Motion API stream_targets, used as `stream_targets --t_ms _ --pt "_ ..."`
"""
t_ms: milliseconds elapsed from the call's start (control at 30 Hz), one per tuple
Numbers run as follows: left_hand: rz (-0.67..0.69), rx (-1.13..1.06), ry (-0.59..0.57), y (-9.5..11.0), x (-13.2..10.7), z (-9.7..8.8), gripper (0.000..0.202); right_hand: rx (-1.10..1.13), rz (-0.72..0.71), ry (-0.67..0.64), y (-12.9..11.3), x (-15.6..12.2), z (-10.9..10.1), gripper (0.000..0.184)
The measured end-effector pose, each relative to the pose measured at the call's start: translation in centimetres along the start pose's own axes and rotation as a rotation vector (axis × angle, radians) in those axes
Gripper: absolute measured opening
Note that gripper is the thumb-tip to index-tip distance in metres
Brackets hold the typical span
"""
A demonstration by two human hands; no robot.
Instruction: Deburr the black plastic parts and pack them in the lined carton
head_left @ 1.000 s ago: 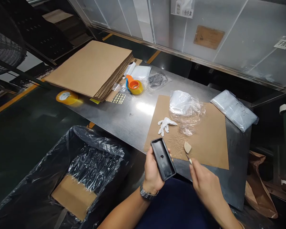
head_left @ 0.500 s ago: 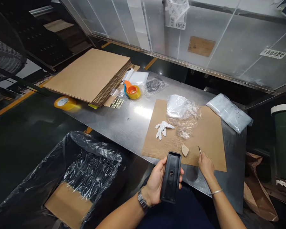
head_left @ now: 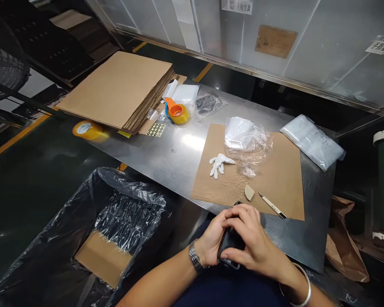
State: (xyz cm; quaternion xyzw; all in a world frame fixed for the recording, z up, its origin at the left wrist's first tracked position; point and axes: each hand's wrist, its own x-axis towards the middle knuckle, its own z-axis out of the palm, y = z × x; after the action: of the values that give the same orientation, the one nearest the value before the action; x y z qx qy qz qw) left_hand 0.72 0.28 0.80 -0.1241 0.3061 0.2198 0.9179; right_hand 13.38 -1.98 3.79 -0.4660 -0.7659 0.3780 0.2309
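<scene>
Low in the head view, my left hand (head_left: 209, 239) is closed round one side of an oblong black plastic part (head_left: 232, 239). From above and the right, my right hand (head_left: 254, 236) grips the same part, its thumb and fingers at the edges. Much of the part is hidden beneath the fingers. Just beyond my hands, a craft knife (head_left: 272, 205) with a pale handle lies on the brown cardboard sheet (head_left: 284, 179). Beside it rests a small beige wedge-shaped piece (head_left: 249, 192). A white glove (head_left: 220, 163) lies farther left on the cardboard.
Clear plastic bags (head_left: 243, 136) lie on the cardboard, with a bag pack (head_left: 313, 143) to the right. Stacked cardboard (head_left: 121, 89) and a tape dispenser (head_left: 176, 113) occupy the metal table's left. A bin lined in black plastic (head_left: 131, 187) stands below at left.
My right hand has let go of the craft knife, now lying on the cardboard, and has come left onto the black part. The part's open hollow is now covered by my fingers.
</scene>
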Motion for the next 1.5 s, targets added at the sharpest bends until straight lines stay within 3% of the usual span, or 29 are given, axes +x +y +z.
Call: stream_targets --t_ms 100,233,333,433,533,733,1000,1167,1333,1433,1500 --pt "0.012 0.004 0.017 -0.3 -0.2 0.6 0.019 0.042 0.065 -0.025 0.0 0.4 0.4 0.033" --pt "0.0 0.032 0.025 -0.5 -0.5 1.0 0.018 0.089 0.043 -0.052 1.0 0.4 0.3 0.02" --pt "-0.031 0.091 0.116 -0.6 -0.7 0.6 0.022 0.113 0.007 -0.017 1.7 0.5 -0.1 0.007" --pt "-0.114 0.184 0.215 -0.8 -0.8 0.1 0.038 0.146 -0.001 0.065 2.9 0.7 -0.6 0.012" --pt "-0.163 0.197 0.199 -1.0 -0.9 -0.1 0.045 0.211 0.038 0.124 4.0 1.0 -1.2 0.013" --pt "-0.19 0.227 0.164 -1.1 -1.0 -0.5 0.05 0.297 0.112 0.103 4.3 1.0 -1.8 0.016" --pt "-0.238 0.268 0.184 -1.2 -1.0 -1.3 0.053 0.284 0.088 0.056 4.6 0.7 -1.8 0.015" --pt "-0.103 0.288 0.261 -1.2 -1.3 -0.6 0.049 0.402 0.41 0.288 5.6 -0.2 -1.3 0.02" --pt "0.229 0.324 0.354 -1.6 -1.3 -0.1 0.032 0.434 0.531 0.143 4.6 -1.4 0.6 0.02" --pt "0.449 0.297 0.325 -2.0 -1.1 -0.3 0.022 0.642 0.59 0.219 3.8 -1.5 2.1 0.027" --pt "0.507 0.29 0.324 -2.1 -1.1 -0.5 0.02 0.718 0.589 0.227 3.3 -1.6 2.6 0.024"
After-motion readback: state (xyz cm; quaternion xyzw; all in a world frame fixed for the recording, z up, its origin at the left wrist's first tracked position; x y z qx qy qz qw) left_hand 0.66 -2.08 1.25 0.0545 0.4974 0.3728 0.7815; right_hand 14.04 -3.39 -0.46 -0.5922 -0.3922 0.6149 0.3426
